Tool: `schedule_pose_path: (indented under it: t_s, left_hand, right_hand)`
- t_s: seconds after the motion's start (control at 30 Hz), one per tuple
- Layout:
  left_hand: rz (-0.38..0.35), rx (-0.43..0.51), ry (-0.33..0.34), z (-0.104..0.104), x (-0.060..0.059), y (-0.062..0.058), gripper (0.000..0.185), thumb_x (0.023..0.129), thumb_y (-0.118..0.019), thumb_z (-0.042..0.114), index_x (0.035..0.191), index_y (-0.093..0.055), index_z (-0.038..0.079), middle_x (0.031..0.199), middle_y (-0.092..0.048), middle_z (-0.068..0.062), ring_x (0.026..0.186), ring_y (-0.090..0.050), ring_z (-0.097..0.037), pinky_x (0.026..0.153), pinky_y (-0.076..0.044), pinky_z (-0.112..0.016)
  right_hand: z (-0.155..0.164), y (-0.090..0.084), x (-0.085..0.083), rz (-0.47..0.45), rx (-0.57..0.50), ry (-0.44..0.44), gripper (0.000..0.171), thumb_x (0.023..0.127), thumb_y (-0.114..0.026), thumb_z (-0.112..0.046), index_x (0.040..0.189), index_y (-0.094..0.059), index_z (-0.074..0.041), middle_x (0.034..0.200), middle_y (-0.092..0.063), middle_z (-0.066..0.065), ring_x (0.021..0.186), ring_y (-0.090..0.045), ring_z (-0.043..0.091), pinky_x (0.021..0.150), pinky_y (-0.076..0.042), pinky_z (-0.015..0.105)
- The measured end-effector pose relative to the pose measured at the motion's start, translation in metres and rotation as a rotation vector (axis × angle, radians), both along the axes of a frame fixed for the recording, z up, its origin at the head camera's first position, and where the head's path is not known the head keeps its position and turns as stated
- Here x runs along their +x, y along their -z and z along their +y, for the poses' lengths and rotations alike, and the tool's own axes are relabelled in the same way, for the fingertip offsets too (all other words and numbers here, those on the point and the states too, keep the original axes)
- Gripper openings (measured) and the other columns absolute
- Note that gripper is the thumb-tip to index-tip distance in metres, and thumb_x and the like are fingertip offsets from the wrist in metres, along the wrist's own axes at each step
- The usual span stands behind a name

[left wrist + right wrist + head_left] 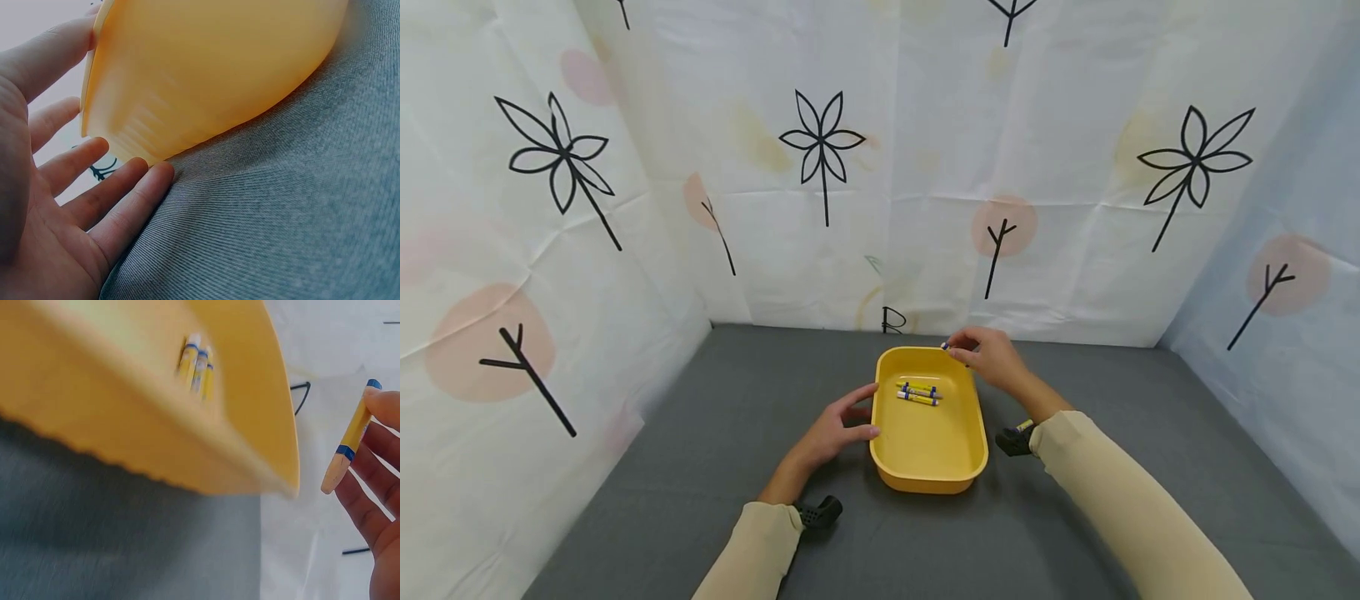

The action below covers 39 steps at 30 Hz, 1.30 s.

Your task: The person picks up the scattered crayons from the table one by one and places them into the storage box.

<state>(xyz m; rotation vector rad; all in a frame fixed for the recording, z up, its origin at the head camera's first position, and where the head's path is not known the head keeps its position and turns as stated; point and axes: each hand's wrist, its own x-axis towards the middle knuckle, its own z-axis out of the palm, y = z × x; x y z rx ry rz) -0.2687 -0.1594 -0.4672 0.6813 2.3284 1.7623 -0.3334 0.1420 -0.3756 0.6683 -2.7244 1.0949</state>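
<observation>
Crayons (917,392), about three, already lie in the yellow tray (925,467) on the grey worktop (715,433). The right hand (988,357) pinches another crayon (351,435) over the tray's far rim, apparently not yet dropped in. The left hand (842,425), fingers spread, touches the tray's left side.

Recording booth, printed sheet walls (925,208), grey cloth (700,433)
</observation>
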Motion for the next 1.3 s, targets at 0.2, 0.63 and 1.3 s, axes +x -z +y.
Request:
schedule_pose_path:
  t_s: [0.2, 0.63, 1.3]
  left_hand:
    - [0.015, 0.009, 0.007, 0.000, -0.001, 0.001, 0.069, 0.090, -0.070, 0.021, 0.151, -0.037, 0.014, 0.153, -0.037, -0.007, 0.125, -0.050, -0.032, 0.101, -0.041, -0.051]
    - [-0.010, -0.014, 0.027, 0.000, -0.002, -0.005, 0.069, 0.092, -0.066, 0.012, 0.152, -0.032, 0.007, 0.155, -0.032, -0.015, 0.127, -0.047, -0.036, 0.102, -0.039, -0.053]
    - [0.024, 0.004, 0.007, -0.001, -0.005, 0.004, 0.070, 0.090, -0.070, 0.018, 0.151, -0.037, 0.011, 0.152, -0.038, -0.009, 0.124, -0.051, -0.031, 0.100, -0.041, -0.052]
  right_hand:
    - [-0.022, -0.002, -0.006, -0.043, 0.046, -0.034, 0.016, 0.094, -0.066, -0.015, 0.106, -0.070, -0.005, 0.096, -0.066, 0.004, 0.085, -0.060, 0.020, 0.073, -0.054, 0.033]
    - [-0.053, 0.013, -0.015, -0.168, 0.228, -0.120, 0.010, 0.092, -0.069, -0.015, 0.100, -0.074, -0.012, 0.091, -0.068, -0.004, 0.084, -0.061, 0.014, 0.080, -0.051, 0.034]
    - [-0.064, 0.026, -0.014, -0.217, 0.284, -0.177, 0.009, 0.090, -0.070, -0.010, 0.098, -0.073, -0.008, 0.086, -0.066, 0.000, 0.073, -0.056, 0.015, 0.068, -0.051, 0.029]
